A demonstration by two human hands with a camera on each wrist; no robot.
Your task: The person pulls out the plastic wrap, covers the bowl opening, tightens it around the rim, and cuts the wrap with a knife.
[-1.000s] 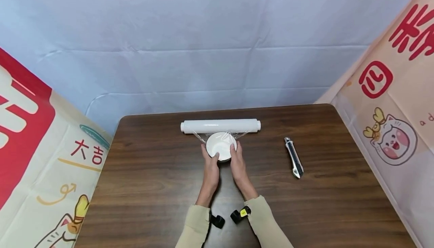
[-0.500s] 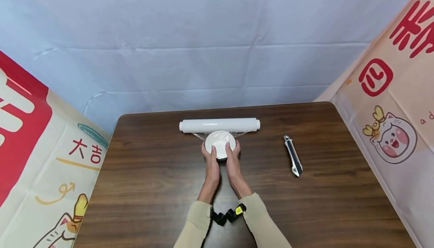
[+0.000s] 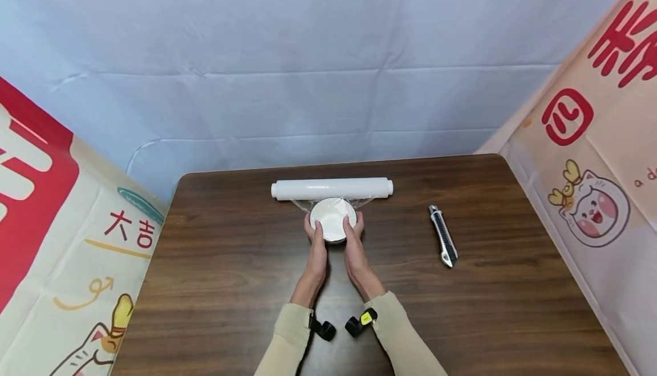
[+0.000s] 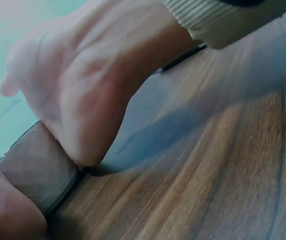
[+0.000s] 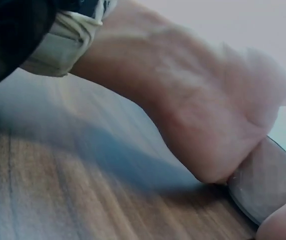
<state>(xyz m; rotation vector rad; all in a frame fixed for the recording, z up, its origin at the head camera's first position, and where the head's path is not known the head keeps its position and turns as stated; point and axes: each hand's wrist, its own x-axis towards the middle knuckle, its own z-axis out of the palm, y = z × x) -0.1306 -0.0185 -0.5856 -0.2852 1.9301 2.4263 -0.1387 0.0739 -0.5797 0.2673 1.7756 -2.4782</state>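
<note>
A small white bowl (image 3: 333,216) with a dark lower edge stands at the middle of the table. Clear plastic film stretches over it from a white roll of cling film (image 3: 332,189) just behind. My left hand (image 3: 315,259) grips the bowl's left side, thumb lying along the near wall. On the opposite side my right hand (image 3: 356,256) holds it the same way. In the left wrist view the bowl's side (image 4: 40,165) shows between both hands, as does its grey side (image 5: 265,182) in the right wrist view. The far fingertips are hidden behind the bowl.
A utility knife (image 3: 443,236) with a black and silver handle lies on the brown wooden table (image 3: 220,284), right of the hands. A pale cloth (image 3: 308,79) hangs behind the table, with printed banners (image 3: 595,205) at both sides.
Both thumbs have shifted from up at the bowl's rim down along its near side. The wrists drew together, then parted slightly. Bowl, roll and knife keep their places.
</note>
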